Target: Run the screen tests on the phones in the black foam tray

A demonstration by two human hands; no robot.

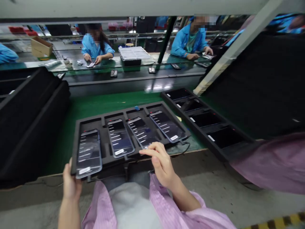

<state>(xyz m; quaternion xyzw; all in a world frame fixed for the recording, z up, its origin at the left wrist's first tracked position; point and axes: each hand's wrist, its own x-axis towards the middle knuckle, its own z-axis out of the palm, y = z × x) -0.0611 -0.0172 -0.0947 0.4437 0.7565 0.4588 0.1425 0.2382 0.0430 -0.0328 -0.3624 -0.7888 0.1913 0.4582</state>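
Note:
A black foam tray point(106, 137) lies in front of me with several smartphones in its slots, screens lit. My left hand point(71, 184) is closed around the tray's front left corner, beside the leftmost phone point(89, 152). My right hand point(160, 160) is over the lower end of the third phone point(143, 132), its index finger stretched out to the left and the others bent. Whether its fingertips touch the phone I cannot tell. The second phone point(120, 138) and the rightmost phone point(168, 125) lie tilted in their slots, with cables at their lower ends.
Another black tray point(202, 127) with dark-screened phones stands to the right, near a pink sleeve point(271, 162). Stacked black foam trays point(35, 127) rise at the left. Beyond the green bench point(102, 101), co-workers in blue sit at a conveyor point(133, 74) carrying several phones. A slanted post point(228, 60) stands right.

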